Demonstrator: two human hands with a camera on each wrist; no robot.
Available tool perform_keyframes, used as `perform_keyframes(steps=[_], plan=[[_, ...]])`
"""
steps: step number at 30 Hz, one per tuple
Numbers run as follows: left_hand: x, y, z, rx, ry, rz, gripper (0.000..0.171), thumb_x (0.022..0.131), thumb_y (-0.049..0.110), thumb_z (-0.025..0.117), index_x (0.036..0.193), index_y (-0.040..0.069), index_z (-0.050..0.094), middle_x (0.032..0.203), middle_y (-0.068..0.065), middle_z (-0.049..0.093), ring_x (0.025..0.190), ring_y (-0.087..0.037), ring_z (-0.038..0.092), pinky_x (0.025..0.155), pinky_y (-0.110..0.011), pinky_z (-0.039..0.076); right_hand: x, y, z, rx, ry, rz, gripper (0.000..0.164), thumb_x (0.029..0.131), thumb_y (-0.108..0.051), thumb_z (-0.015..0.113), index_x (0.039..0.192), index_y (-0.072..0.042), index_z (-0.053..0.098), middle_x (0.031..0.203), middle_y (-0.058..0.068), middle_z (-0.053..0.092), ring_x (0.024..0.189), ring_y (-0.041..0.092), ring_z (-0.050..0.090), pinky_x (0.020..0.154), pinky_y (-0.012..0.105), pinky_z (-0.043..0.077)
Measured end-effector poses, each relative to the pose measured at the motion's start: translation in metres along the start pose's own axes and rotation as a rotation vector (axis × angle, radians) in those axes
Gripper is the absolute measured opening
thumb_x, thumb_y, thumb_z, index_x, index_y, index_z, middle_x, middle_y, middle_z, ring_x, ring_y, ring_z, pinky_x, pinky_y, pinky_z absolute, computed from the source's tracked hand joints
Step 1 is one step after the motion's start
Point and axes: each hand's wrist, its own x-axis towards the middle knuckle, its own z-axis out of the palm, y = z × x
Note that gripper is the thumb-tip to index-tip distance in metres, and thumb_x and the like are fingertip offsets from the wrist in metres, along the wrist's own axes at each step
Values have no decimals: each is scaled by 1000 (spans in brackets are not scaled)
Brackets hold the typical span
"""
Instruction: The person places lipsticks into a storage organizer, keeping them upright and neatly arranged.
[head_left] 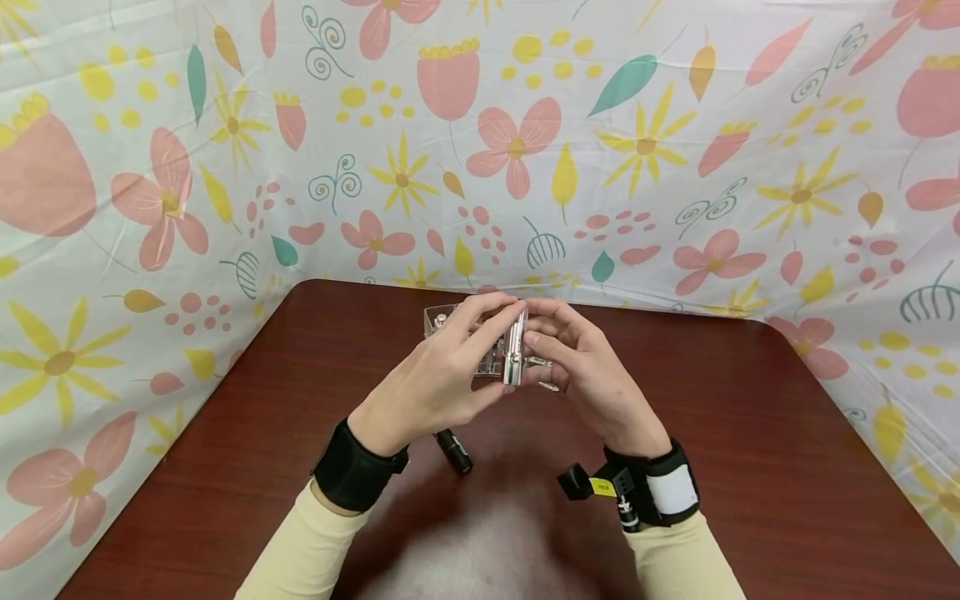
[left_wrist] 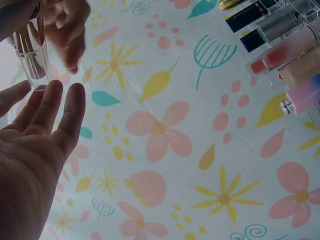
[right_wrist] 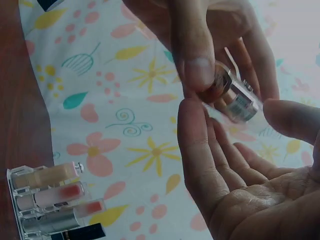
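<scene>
A slim lipstick tube point(head_left: 513, 350), shiny metal with a clear casing, stands nearly upright between the two hands in the head view. My left hand point(head_left: 446, 371) pinches it lengthwise, thumb at the lower end and fingertips at the top. In the right wrist view, that thumb presses the gold end of the lipstick tube point(right_wrist: 235, 97). My right hand point(head_left: 581, 367) is close on its right side; in the right wrist view its fingers point(right_wrist: 195, 140) are relaxed and its thumb lies by the clear end. Whether it touches the tube I cannot tell.
Behind the hands, a clear acrylic holder point(head_left: 433, 315) is partly hidden. Several cosmetic tubes lie in it, among them a pink tube point(left_wrist: 302, 97) and a silver one point(right_wrist: 50, 220). A black tube point(head_left: 453, 452) lies on the brown table point(head_left: 300, 400), below the left hand. Floral cloth hangs around the table.
</scene>
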Motion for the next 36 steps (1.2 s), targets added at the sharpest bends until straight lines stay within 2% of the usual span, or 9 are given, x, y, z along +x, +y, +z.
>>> perform_keyframes(steps=[6,9,15,21,30,36], plan=[[-1,0,-1,16,-7,-6,78,84,18,80,152,4,44,146,-12,46,136,-19,49,110,-26,46,3,2,-4,82,-111,22,41,106,-13,52,146,-11,43,122,2,67,101,14,71,80,37,62],[-2,-2,1,35,-21,-7,78,85,21,80,151,3,44,146,-12,46,135,-20,49,108,-27,47,3,3,-5,61,-151,21,42,106,-11,52,147,-10,44,123,4,69,102,16,72,82,38,62],[-3,-3,6,96,-54,5,90,81,35,85,153,2,41,149,-14,46,138,-23,47,114,-33,43,3,6,-4,-45,-114,12,41,103,-10,57,143,-11,48,118,3,71,91,14,73,74,29,60],[-2,-4,7,127,-51,11,89,82,35,85,153,3,41,148,-13,47,138,-23,48,116,-35,41,3,7,-4,-124,-88,14,42,103,-14,59,143,-13,49,116,3,70,81,13,72,69,24,56],[-2,-3,6,123,-42,14,87,83,32,84,153,3,42,147,-13,48,138,-23,47,117,-34,40,2,5,-4,-75,-79,18,39,105,-15,55,143,-13,47,119,0,67,92,13,70,75,31,61],[-2,-3,6,130,-36,16,87,83,33,83,153,3,41,146,-12,48,138,-23,47,117,-34,40,2,4,-4,-47,-119,-6,44,105,-12,54,148,-11,44,123,4,67,96,17,71,76,37,62]])
